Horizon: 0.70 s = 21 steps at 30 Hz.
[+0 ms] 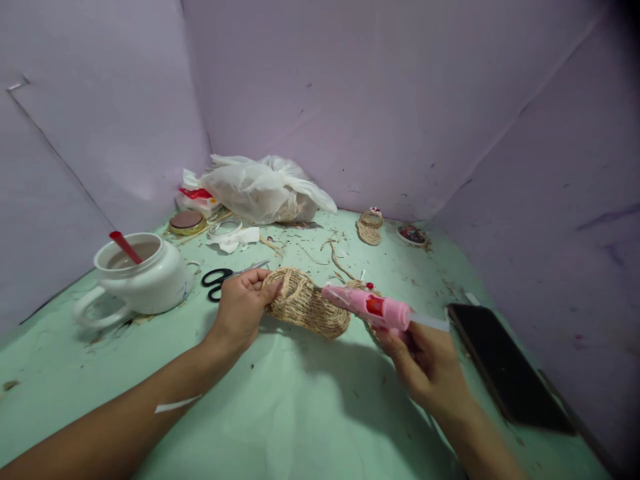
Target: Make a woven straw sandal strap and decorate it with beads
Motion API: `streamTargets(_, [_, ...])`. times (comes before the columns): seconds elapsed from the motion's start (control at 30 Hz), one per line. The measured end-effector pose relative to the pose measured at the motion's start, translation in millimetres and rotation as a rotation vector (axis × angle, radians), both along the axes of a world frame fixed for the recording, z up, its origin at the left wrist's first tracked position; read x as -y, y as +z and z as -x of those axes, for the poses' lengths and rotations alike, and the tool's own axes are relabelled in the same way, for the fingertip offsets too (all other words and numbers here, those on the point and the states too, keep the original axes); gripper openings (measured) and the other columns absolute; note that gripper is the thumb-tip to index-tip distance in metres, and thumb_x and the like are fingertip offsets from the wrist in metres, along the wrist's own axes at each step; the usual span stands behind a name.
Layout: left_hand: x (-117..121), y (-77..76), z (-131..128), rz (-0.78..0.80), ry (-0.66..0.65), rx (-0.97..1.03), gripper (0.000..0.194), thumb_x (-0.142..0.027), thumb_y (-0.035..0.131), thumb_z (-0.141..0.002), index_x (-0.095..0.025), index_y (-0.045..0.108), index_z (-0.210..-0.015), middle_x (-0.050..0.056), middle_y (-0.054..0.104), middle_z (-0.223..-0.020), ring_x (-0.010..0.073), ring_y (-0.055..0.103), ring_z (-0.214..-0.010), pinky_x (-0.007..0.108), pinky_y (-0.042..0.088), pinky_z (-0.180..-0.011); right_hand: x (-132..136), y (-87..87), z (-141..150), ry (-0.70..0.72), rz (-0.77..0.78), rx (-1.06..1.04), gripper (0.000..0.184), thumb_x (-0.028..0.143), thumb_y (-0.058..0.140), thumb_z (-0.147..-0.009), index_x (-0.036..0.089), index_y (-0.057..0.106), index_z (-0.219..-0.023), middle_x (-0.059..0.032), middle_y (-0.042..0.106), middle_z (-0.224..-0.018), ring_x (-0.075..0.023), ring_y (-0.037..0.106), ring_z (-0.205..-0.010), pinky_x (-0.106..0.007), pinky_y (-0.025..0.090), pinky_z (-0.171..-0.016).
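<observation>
My left hand [245, 303] pinches one end of a small woven straw slipper [310, 308], thumb on top, holding it above the green table. My right hand [430, 363] is wrapped round the grip of a pink hot glue gun [367, 305], and a clear glue stick [429, 322] sticks out of its back. The gun's nozzle points left at the slipper's upper face; whether the tip touches cannot be made out. Partly hidden behind the gun lies another straw piece with a red bead [369, 285]. Black-handled scissors [220, 280] rest just beyond my left hand.
A white mug [145, 283] with a red straw stands at the left. A tied white plastic bag [265, 190] sits at the back. A finished-looking mini slipper [369, 230] and a small dish [412, 234] lie back right. A phone [507, 367] lies at the right.
</observation>
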<state>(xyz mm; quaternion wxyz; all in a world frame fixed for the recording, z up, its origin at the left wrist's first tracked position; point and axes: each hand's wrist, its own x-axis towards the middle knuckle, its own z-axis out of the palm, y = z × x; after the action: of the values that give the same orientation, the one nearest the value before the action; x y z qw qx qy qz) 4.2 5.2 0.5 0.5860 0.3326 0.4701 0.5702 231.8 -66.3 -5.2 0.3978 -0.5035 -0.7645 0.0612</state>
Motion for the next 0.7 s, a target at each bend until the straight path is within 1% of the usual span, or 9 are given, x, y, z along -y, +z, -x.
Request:
streamTargets(0.13, [-1,-0.9,0,-0.004,0.015,-0.016,0.024,-0.021,0.077,-0.043,-0.012,0.063,-0.06,0.0,0.063,-0.05,0.0095,0.052,-0.045,0.02,0.039,-0.045,1,-0.1,-2,-0.004,0.024,-0.011,0.026,0.018,0.051,-0.084,0.021,0.039,-0.061,0.0071,0.031,-0.055,-0.0064,0.028,-0.042,-0.023,0.019,-0.039])
streamTargets(0.27, [-3,-0.6,1,0.001,0.033,-0.031,0.024,-0.022,0.076,-0.042,-0.012,0.063,-0.06,-0.001,0.062,-0.05,0.0091,0.051,-0.045,0.02,0.037,-0.045,1,3.3,-3,-0.028,0.035,-0.06,0.026,0.022,0.052,-0.083,0.02,0.043,-0.059,0.0077,0.028,-0.051,-0.007,0.027,-0.042,-0.023,0.02,-0.039])
streamTargets(0.33, [-4,-1.0,2,0.013,0.023,-0.043,0.024,-0.022,0.075,-0.043,-0.012,0.063,-0.061,-0.001,0.062,-0.05,0.0087,0.05,-0.045,0.02,0.036,-0.045,0,5.9,-4,-0.053,0.086,-0.155,0.023,0.027,0.051,-0.084,0.019,0.048,-0.063,0.0072,0.031,-0.05,-0.0078,0.03,-0.043,-0.022,0.023,-0.04])
streamTargets(0.43, [-4,-3.3,2,0.038,-0.01,-0.072,0.022,-0.022,0.074,-0.044,-0.011,0.063,-0.06,-0.001,0.061,-0.05,0.0089,0.05,-0.045,0.02,0.036,-0.045,-3,10.1,-9,-0.11,0.218,-0.37,0.022,0.036,0.051,-0.085,0.018,0.056,-0.074,0.0048,0.044,-0.052,-0.0095,0.039,-0.045,-0.022,0.03,-0.042])
streamTargets(0.5, [-5,-5.3,3,0.053,-0.026,-0.09,0.02,-0.022,0.073,-0.046,-0.012,0.062,-0.059,-0.001,0.061,-0.05,0.0088,0.05,-0.045,0.019,0.036,-0.046,-8,13.2,-16,-0.19,0.262,-0.55,0.025,0.043,0.055,-0.081,0.019,0.055,-0.072,0.0042,0.049,-0.05,-0.01,0.043,-0.044,-0.022,0.033,-0.042])
streamTargets(0.57, [-7,-6.5,5,0.071,-0.043,-0.106,0.018,-0.021,0.071,-0.046,-0.012,0.061,-0.058,-0.002,0.059,-0.049,0.0089,0.049,-0.045,0.019,0.035,-0.045,-17,15.7,-27,-0.311,0.299,-0.709,0.029,0.048,0.06,-0.073,0.02,0.054,-0.068,0.0046,0.049,-0.047,-0.0102,0.044,-0.041,-0.022,0.036,-0.04])
streamTargets(0.6, [-8,-6.6,7,0.083,-0.052,-0.113,0.017,-0.021,0.071,-0.047,-0.012,0.061,-0.058,-0.002,0.059,-0.048,0.009,0.049,-0.044,0.019,0.034,-0.044,-23,16.3,-33,-0.382,0.323,-0.751,0.031,0.05,0.061,-0.069,0.02,0.053,-0.067,0.0047,0.049,-0.046,-0.0105,0.045,-0.041,-0.023,0.038,-0.04])
streamTargets(0.67, [-12,-5.7,10,0.112,-0.076,-0.125,0.015,-0.019,0.069,-0.046,-0.013,0.061,-0.059,-0.002,0.058,-0.047,0.0095,0.048,-0.042,0.019,0.033,-0.043,-38,15.0,-46,-0.532,0.374,-0.735,0.034,0.053,0.059,-0.063,0.019,0.054,-0.065,0.0036,0.05,-0.047,-0.0112,0.046,-0.039,-0.025,0.042,-0.04])
streamTargets(0.7, [-14,-4.8,11,0.129,-0.092,-0.13,0.015,-0.017,0.068,-0.046,-0.013,0.062,-0.059,-0.002,0.058,-0.047,0.0099,0.048,-0.042,0.019,0.033,-0.042,-48,13.0,-52,-0.575,0.389,-0.696,0.035,0.053,0.057,-0.062,0.019,0.054,-0.064,0.0021,0.051,-0.048,-0.0118,0.047,-0.039,-0.027,0.044,-0.04])
